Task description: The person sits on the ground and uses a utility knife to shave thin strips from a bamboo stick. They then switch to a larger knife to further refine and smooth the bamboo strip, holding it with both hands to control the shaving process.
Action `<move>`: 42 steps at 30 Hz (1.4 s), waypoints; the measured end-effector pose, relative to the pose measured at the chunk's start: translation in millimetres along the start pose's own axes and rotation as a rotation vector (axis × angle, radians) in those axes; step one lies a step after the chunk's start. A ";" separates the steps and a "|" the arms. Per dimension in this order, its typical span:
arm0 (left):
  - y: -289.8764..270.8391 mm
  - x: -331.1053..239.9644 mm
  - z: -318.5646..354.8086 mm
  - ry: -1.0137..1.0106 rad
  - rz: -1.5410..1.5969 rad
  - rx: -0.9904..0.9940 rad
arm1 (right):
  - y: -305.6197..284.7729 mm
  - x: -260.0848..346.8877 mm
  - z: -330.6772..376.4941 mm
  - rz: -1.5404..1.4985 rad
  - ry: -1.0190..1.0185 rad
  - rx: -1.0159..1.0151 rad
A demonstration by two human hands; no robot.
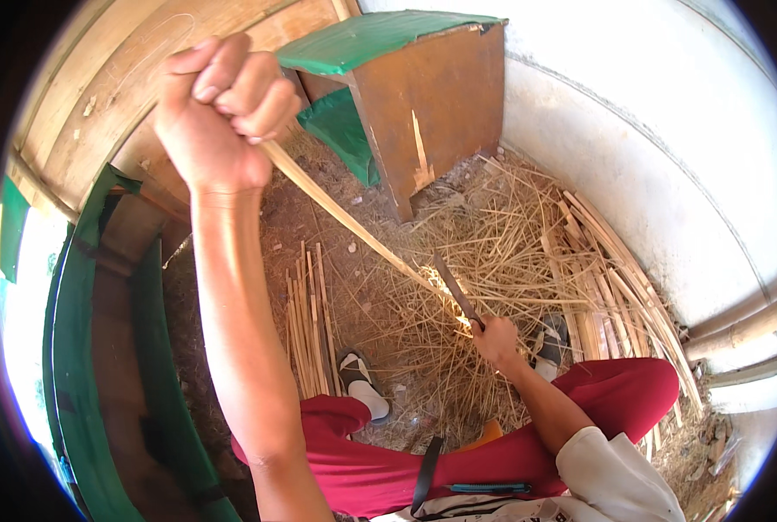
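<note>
My left hand (225,117) is raised at the upper left, its fingers wrapped round one end of a long, pale bamboo strip (341,213). The strip slants down to the right, toward the shavings between my feet. Low at centre right, my right hand (495,341) is closed on the handle of a knife (455,287). Its dark blade points up and away, crossing the strip near the lower end; whether the edge touches the strip I cannot tell. Under both lies a wide heap of thin shavings (502,230).
Split strips (313,317) lie bundled by my left shoe (358,372); a larger pile (619,309) runs along the white wall (641,165). Ahead stands a brown wooden box (441,96) with a green cover. A green-edged shelf (149,383) lines the left side.
</note>
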State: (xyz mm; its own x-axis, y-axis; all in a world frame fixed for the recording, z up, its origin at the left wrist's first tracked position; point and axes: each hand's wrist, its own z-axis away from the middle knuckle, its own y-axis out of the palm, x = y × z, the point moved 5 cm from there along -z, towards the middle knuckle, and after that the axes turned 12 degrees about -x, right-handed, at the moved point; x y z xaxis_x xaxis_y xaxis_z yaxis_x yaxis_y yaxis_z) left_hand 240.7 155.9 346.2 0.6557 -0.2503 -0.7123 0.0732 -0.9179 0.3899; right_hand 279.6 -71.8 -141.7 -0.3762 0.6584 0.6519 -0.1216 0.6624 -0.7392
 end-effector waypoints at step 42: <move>35.9 40.5 37.3 0.620 -0.595 -0.520 | -84.6 50.6 -22.7 -0.475 0.244 -0.168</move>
State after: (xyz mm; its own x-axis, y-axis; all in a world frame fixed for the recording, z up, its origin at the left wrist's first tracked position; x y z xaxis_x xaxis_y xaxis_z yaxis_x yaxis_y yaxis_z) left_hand 241.9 101.3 309.6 0.6703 0.5462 -0.5024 0.7387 -0.5557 0.3814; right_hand 291.7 -86.3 -42.3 -0.0894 0.3244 0.9417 -0.0703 0.9411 -0.3309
